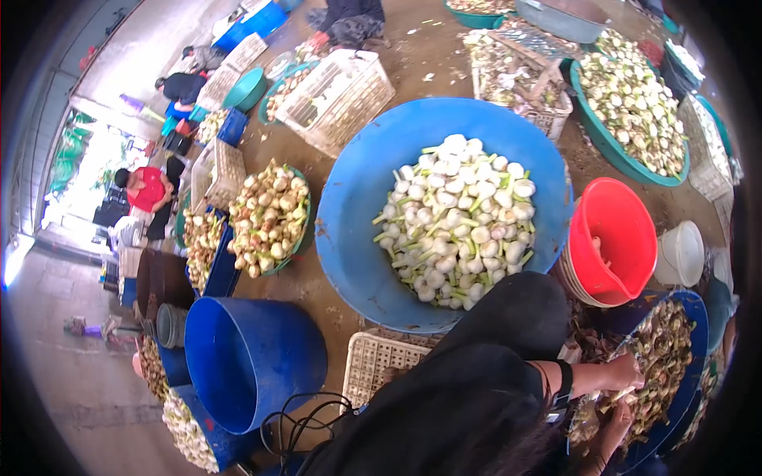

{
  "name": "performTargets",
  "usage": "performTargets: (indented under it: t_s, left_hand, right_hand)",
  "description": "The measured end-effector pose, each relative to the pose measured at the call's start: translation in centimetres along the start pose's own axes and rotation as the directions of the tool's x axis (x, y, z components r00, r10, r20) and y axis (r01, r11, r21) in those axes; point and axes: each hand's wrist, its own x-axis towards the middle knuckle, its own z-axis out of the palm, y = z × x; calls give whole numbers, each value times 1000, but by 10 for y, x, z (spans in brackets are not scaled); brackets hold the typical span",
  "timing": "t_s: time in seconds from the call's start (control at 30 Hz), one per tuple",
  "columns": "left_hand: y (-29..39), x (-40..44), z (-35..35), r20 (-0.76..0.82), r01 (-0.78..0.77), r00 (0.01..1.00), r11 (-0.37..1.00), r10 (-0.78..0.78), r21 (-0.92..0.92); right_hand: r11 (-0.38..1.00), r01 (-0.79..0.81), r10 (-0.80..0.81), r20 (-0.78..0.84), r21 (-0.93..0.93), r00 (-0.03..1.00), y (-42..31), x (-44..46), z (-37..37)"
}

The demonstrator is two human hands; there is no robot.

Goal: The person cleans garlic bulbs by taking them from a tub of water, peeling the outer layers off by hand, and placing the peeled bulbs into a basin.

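Observation:
At the lower right, my left hand, with a dark band on its wrist, has its fingers closed on a small pale garlic bulb. Just below it, my right hand is closed too; what its fingers hold is too small to make out. Both hands are over a blue tub heaped with brownish, unpeeled garlic. Beyond my dark-clothed knee stands a large blue basin holding many cleaned white garlic bulbs with short green stems.
A red bucket and a white bucket stand above the tub. Leftward are an upright blue barrel, a plastic crate and a basket of garlic. Several people work farther off, one in a red top. Black cables lie nearby.

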Motion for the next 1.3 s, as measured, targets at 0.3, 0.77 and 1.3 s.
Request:
performTargets:
  t_s: [0.3, 0.77, 1.3]
  left_hand:
    - [-19, -5, 1, 290, -111, 953, 992, 90, 56]
    - [44, -45, -9, 694, -634, 718, 459, 51, 622]
    - [37, -24, -26, -66, 420, 844, 732, -533, -537]
  right_hand:
    - [908, -260, 258, 51, 328, 965, 51, -1, 0]
    - [843, -287, 374, -112, 455, 921, 34, 4, -21]
    - [525, 502, -268, -426, 687, 864, -35, -71, -50]
